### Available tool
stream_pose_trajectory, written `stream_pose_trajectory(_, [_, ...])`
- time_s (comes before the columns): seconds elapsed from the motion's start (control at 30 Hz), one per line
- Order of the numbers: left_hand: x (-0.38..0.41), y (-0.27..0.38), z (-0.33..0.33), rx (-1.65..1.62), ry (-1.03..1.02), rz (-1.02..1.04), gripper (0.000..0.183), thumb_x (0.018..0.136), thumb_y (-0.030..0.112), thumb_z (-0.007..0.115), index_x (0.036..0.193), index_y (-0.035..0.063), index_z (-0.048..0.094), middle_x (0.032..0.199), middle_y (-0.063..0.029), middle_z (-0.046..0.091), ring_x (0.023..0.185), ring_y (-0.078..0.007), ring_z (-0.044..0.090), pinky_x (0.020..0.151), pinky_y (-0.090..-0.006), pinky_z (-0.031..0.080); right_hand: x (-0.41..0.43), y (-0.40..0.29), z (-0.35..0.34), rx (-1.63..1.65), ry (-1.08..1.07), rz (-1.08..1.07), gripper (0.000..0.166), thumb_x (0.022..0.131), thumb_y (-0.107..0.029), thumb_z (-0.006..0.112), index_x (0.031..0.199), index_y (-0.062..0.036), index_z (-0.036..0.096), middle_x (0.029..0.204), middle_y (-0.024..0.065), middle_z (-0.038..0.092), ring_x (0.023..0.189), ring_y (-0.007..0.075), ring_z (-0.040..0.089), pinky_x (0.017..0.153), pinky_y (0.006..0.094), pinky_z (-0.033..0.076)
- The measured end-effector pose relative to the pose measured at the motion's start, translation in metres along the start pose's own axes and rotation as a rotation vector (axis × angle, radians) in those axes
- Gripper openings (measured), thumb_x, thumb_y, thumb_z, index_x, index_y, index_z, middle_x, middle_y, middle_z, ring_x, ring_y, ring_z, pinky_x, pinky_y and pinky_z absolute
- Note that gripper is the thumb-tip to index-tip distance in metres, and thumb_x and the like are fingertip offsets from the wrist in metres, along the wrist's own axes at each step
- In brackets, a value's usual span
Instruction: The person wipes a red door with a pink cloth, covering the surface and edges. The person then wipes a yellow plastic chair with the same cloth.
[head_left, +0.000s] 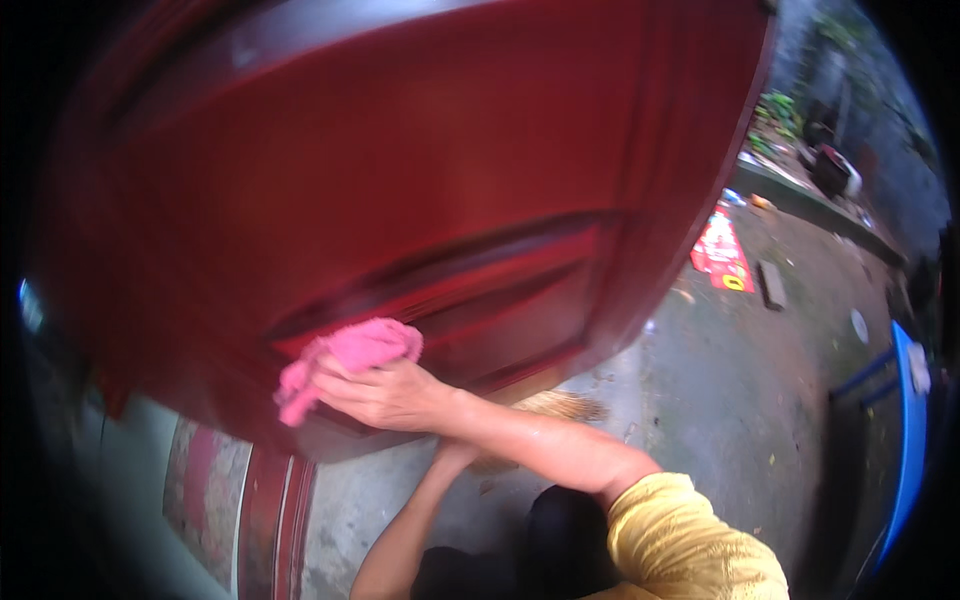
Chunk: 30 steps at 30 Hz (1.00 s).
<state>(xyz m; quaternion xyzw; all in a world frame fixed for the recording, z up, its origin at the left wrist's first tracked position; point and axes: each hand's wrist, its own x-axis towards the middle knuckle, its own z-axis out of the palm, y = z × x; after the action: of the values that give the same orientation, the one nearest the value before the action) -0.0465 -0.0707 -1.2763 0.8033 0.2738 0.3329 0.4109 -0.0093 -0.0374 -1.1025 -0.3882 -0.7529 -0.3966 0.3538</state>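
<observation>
A glossy dark-red panelled door (420, 165) fills most of the view before me. My right hand (379, 394) grips a crumpled pink cloth (367, 341) and presses it against the door's lower raised panel (517, 300), at the left part of its moulding. Below that forearm, my left hand (456, 453) reaches up to the door's bottom edge. Most of its fingers are hidden behind the right arm and the door, so its hold cannot be made out.
Behind the door's lower edge lie straw broom bristles (566, 405) on the concrete floor (675, 420). A dark-red door frame (274, 517) stands at lower left. To the right are a blue table or stool (906, 442), a red printed sheet (721, 255), a brick (771, 285) and a low kerb (817, 210).
</observation>
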Motion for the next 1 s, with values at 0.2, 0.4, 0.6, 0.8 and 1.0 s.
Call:
stream_pose_trajectory(0.2, [-0.002,-0.008,-0.027,-0.276,-0.367,-0.464,0.019,0.092,0.011,0.057,0.105,0.0012,0.064,0.088,-0.0085,0.068,0.074,-0.0155,0.066,0.069,-0.0279,0.052,-0.119,0.095,-0.128,-0.344,-0.11,0.071,0.034,0.07,-0.02,0.064,0.103,-0.0267,0.064,0.117,-0.0045,0.056,0.109,0.0187,0.052,0.095,0.0413,0.042])
stream_pose_trajectory(0.4, [0.0,0.001,-0.001,-0.271,-0.449,-0.458,0.019,0.09,0.014,0.059,0.103,0.003,0.065,0.088,-0.0083,0.069,0.076,-0.015,0.068,0.071,-0.0279,0.051,-0.104,0.195,-0.267,-0.731,0.166,0.389,0.041,0.07,0.001,0.059,0.108,-0.0123,0.062,0.121,0.01,0.055,0.113,0.0322,0.049,0.099,0.0478,0.037])
stream_pose_trajectory(0.6, [-0.003,0.025,0.014,-0.14,-0.554,-0.405,0.02,0.09,0.016,0.059,0.103,0.0026,0.066,0.088,-0.0106,0.07,0.079,-0.0166,0.07,0.074,-0.0296,0.052,-0.09,0.24,-0.3,-0.767,0.37,0.635,0.055,0.079,0.006,0.051,0.132,-0.0084,0.051,0.136,0.0179,0.045,0.13,0.036,0.038,0.11,0.045,0.027])
stream_pose_trajectory(0.8, [0.008,0.041,0.016,-0.142,-0.543,-0.385,0.019,0.092,0.015,0.058,0.103,0.0025,0.066,0.086,-0.0095,0.069,0.077,-0.0155,0.069,0.073,-0.0286,0.051,-0.23,0.131,-0.17,-0.377,0.507,1.463,0.061,0.094,-0.019,0.043,0.15,-0.0092,0.02,0.155,0.0208,0.013,0.143,0.0388,0.011,0.117,0.0477,0.008])
stream_pose_trajectory(1.0, [0.056,0.132,0.022,-0.376,-0.507,-0.266,0.019,0.094,0.008,0.055,0.108,-0.0028,0.061,0.094,-0.0106,0.067,0.08,-0.0139,0.065,0.076,-0.0273,0.052,-0.118,0.129,-0.18,-0.298,0.108,0.636,0.037,0.077,-0.001,0.057,0.114,-0.0062,0.059,0.145,0.0143,0.039,0.139,0.0419,0.026,0.109,0.0614,0.017])
